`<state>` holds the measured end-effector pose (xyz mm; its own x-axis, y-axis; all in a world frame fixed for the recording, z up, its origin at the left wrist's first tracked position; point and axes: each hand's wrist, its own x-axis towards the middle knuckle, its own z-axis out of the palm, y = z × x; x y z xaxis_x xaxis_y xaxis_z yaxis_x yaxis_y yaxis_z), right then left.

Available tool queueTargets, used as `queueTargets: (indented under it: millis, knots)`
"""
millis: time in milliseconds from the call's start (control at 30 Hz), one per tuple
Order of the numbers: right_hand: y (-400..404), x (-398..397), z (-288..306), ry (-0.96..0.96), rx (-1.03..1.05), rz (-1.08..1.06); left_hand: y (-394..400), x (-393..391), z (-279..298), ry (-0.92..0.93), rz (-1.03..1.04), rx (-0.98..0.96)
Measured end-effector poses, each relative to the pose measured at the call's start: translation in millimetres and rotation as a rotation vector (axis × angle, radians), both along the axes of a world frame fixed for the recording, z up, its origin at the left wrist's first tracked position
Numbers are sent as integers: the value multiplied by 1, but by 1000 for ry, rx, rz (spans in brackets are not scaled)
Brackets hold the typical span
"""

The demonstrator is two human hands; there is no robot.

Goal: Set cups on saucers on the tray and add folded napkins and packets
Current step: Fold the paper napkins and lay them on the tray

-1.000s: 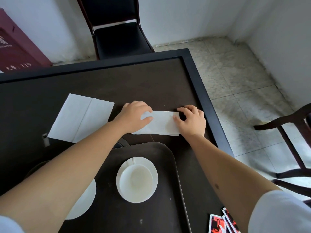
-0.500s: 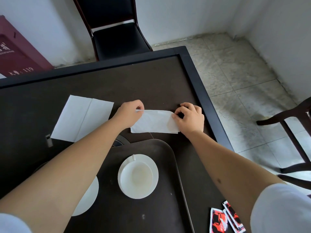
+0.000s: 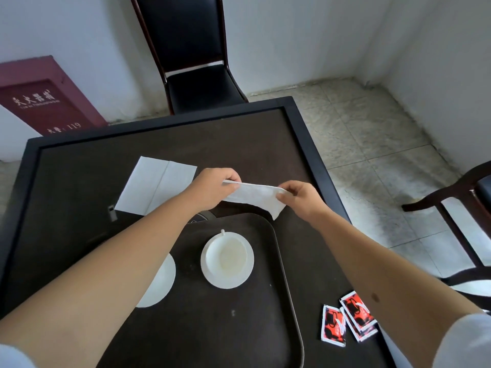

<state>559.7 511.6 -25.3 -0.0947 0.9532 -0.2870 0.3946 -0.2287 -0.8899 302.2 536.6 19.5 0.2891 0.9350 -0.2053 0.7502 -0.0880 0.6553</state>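
My left hand [image 3: 212,188] and my right hand [image 3: 301,197] each pinch one end of a folded white napkin [image 3: 256,199], held lifted just above the table beyond the tray's far edge. A dark tray [image 3: 265,328] lies in front of me. On it a white cup [image 3: 229,254] stands on a white saucer [image 3: 210,272]. A second white saucer [image 3: 162,285] shows partly under my left forearm. A flat, unfolded napkin [image 3: 154,188] lies on the table to the left. Red and black packets [image 3: 348,321] lie right of the tray.
The dark table [image 3: 239,144] has a raised black rim, and its right edge runs close to my right hand. A black chair [image 3: 196,65] stands behind the table. Another chair [image 3: 457,221] is at the right on the tiled floor. A maroon cabinet [image 3: 45,102] stands at the left wall.
The napkin lay pressed flat on the table under both hands. Now both hands have lifted it off the surface by its ends. The view has tilted, showing more of the packets.
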Motion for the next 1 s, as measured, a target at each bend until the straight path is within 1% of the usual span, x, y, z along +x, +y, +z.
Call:
queueTargets:
  millis: [133, 300, 400, 500, 633, 667, 767, 833, 900, 1000]
  knots:
    - [-30, -1, 37, 113, 18, 33, -33, -12, 35, -27, 81, 39]
    - [-83, -10, 92, 256, 51, 17, -88, -33, 78, -119, 112, 16]
    - [-120, -22, 116, 282, 58, 31, -128, -45, 96, -172, 145, 3]
    - [-155, -38, 126, 321, 53, 42, -169, -62, 106, -262, 200, -7]
    - [-196, -59, 124, 349, 17, 20, -225, -84, 100, -461, 382, -66]
    - [-206, -65, 122, 357, 1, 17, -239, -88, 95, -531, 435, -109]
    - [-234, -84, 116, 344, -48, 24, -281, -102, 76, -750, 596, -318]
    - [-250, -96, 110, 327, -86, 15, -308, -112, 61, -768, 655, -399]
    - [-263, -108, 103, 321, -144, -3, -333, -121, 48, -749, 702, -426]
    - [-278, -127, 88, 303, -224, -12, -359, -132, 31, -780, 770, -459]
